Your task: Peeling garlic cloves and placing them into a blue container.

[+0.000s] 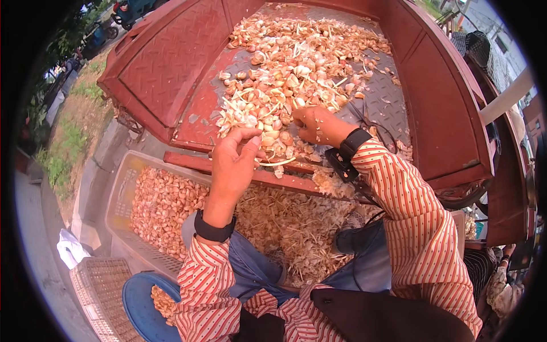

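Observation:
Garlic cloves, bulbs and dry stalks form a long pile [295, 77] on the metal bed of a red cart [196, 128]. My left hand [235, 162] is raised at the near edge of the bed, thumb and index finger close together; a garlic stalk [277, 163] shows beside its fingers, and whether they grip it cannot be told. To its right, my right hand [318, 124] rests at the pile's near side with its fingers curled down; what is inside them is hidden. Scissors with dark handles [380, 128] lie on the bed just beyond my right wrist.
Below left stands a plastic crate [117, 192] of loose garlic cloves [164, 209]. Nearer are a blue basin [141, 295] with peeled cloves [163, 301] and a woven basket [100, 282]. Husks and stalks [295, 222] cover the ground between my legs. A black device [342, 164] with a cable hangs near my right wrist.

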The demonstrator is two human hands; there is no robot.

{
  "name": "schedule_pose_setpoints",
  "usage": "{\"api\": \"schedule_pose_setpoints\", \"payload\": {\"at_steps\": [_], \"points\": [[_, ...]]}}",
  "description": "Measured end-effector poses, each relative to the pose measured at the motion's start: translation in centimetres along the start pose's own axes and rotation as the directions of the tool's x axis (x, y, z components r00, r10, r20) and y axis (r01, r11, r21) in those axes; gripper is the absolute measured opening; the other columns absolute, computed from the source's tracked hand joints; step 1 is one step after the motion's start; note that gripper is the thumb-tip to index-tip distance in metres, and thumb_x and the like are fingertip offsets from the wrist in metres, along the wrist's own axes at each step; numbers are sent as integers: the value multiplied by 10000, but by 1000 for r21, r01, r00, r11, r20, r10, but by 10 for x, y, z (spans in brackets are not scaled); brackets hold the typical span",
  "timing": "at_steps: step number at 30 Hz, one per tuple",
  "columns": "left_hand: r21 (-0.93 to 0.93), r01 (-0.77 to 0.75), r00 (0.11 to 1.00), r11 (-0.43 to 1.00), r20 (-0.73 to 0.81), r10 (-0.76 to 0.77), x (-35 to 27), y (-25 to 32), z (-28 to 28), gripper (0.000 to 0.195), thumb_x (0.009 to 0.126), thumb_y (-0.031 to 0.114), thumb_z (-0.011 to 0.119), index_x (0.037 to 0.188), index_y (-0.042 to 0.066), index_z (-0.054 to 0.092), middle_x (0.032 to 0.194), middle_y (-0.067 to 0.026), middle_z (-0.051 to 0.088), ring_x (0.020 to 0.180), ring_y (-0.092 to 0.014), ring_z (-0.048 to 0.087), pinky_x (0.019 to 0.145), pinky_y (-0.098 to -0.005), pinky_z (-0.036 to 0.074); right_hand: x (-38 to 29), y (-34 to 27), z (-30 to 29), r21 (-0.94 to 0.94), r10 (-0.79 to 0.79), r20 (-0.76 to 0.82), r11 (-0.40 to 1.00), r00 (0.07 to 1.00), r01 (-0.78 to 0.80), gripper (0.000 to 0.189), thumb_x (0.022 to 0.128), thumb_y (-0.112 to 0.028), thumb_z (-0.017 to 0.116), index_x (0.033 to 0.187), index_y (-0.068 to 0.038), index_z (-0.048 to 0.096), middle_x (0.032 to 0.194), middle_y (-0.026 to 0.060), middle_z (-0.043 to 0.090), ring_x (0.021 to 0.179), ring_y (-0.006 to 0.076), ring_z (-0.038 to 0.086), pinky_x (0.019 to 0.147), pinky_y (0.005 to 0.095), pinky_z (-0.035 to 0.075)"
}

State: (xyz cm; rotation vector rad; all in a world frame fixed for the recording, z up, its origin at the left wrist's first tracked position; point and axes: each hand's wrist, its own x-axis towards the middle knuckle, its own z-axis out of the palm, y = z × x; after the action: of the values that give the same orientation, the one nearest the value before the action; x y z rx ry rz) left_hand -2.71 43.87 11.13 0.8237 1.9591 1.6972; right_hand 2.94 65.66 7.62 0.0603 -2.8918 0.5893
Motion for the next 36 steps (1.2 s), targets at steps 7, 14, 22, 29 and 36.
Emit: {"api": "schedule_pose_setpoints", "payload": {"at_steps": [7,14,22,29,36], "points": [[-615,431,901,660,326,-285,-24,-31,54,292,879,196,457,1085,-11,471,912,-97,586,696,-106,558,529,-176,446,-37,-9,-22,406,297,0,872,955,-272,81,728,-52,504,776,13,497,633,67,519,547,160,548,498,283,430],[-894,424,891,143,383,-246,-27,-17,79,294,891,267,439,1031,11,473,946,-141,540,762,-142,539,533,-176,461,-52,-65,-30,518,78,70,849,995,-103,95,785,-74,520,848,-4,530,689,72,533,621,166,557,556,272,436],[-740,183,940,647,-60,-336,-46,-38,-37,260,879,244,468,967,6,522,740,-26,486,553,-51,391,410,-149,289,-19,-30,-11,-50,-211,-95,977,973,207,173,759,-81,542,928,-47,552,857,132,539,765,306,545,630,377,436],[170,66,860,983,-509,31,-51,-64,-110,303,873,231,472,1034,-18,533,934,-70,556,710,-96,540,594,-217,434,-13,-22,-5,-109,-159,-42,982,986,153,148,793,-170,516,777,-23,514,693,135,528,654,326,537,570,399,417],[6,-56,998,998,6,56,-24,-26,56,461,901,317,401,1237,10,329,796,-68,536,612,-94,534,488,-213,412,-48,-61,-16,86,-14,-143,996,990,26,193,803,-178,509,756,-8,430,639,168,495,610,348,493,535,401,368]]}}
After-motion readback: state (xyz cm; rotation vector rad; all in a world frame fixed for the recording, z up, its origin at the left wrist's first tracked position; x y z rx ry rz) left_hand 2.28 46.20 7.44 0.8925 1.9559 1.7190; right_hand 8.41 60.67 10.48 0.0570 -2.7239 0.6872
